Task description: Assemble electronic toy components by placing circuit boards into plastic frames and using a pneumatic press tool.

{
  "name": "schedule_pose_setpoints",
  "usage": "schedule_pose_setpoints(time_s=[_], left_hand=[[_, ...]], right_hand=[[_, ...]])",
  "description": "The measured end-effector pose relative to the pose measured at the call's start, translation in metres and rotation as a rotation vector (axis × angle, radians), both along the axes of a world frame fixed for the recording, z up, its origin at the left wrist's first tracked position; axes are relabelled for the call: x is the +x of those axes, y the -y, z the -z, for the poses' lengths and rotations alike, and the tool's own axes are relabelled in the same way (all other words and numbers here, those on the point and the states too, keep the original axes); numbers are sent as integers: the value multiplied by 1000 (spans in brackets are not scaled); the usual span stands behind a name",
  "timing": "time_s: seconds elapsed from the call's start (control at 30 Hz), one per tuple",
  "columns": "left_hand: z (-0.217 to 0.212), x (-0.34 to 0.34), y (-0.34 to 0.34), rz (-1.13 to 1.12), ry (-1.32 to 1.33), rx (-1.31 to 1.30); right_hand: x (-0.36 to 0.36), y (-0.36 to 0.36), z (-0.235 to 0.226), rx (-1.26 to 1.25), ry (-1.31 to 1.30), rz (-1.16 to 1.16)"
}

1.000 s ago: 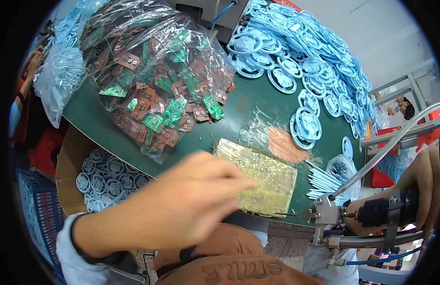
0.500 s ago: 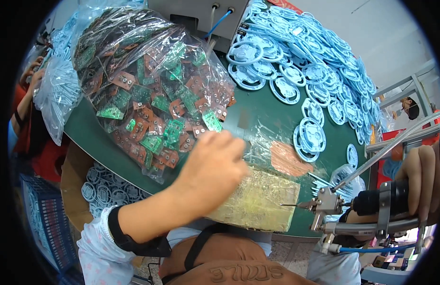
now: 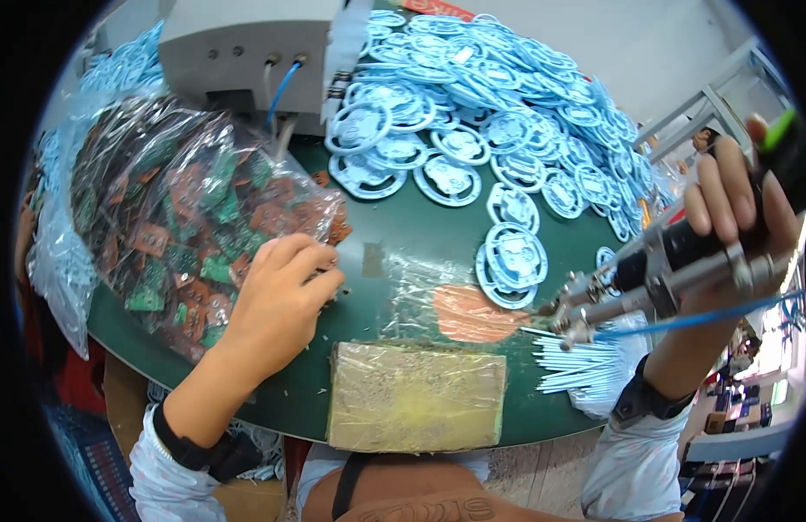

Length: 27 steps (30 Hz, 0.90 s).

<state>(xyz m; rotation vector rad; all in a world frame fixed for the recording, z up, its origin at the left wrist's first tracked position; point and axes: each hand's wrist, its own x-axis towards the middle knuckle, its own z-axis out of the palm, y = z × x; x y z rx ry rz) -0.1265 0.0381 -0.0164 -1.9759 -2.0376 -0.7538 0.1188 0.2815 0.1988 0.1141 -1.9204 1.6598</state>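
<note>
My left hand (image 3: pixel 285 296) is at the near right edge of a clear plastic bag (image 3: pixel 285 187) full of green and brown circuit boards (image 3: pixel 216 270). Its fingers are curled together, and what they hold, if anything, is hidden. My right hand (image 3: pixel 733 196), raised at the right, is wrapped round a black power screwdriver (image 3: pixel 672 248) with a green end and metal fittings at its front. The screwdriver's tip points left, above a bundle of thin pale blue sticks (image 3: pixel 568 365). Between my arms a tape-wrapped yellowish block (image 3: pixel 418 396) lies at the table's near edge.
A big heap of light blue plastic rings shaped like steering wheels (image 3: pixel 507 122) covers the far right of the green table (image 3: pixel 403 235). A grey machine (image 3: pixel 246 61) with a blue hose stands at the back. Another bag of blue parts (image 3: pixel 59 270) hangs at the left.
My left hand has moved from above the block to the bag's edge. My right hand has lifted the screwdriver up and away from the block. The view has shifted.
</note>
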Motion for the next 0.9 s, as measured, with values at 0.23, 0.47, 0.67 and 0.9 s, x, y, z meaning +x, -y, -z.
schedule_pose_setpoints(time_s=[0.23, 0.47, 0.67, 0.9], left_hand=[[-50, 22, 12, 21, 543, -98], [-58, 42, 16, 128, 997, -520], [-26, 61, 12, 348, 820, -647], [-19, 84, 33, 82, 419, -278]], right_hand=[[29, -35, -18, 823, 6, 805], [46, -151, 118, 928, 633, 921], [42, -205, 231, 1338, 938, 749], [73, -118, 134, 1076, 910, 826]])
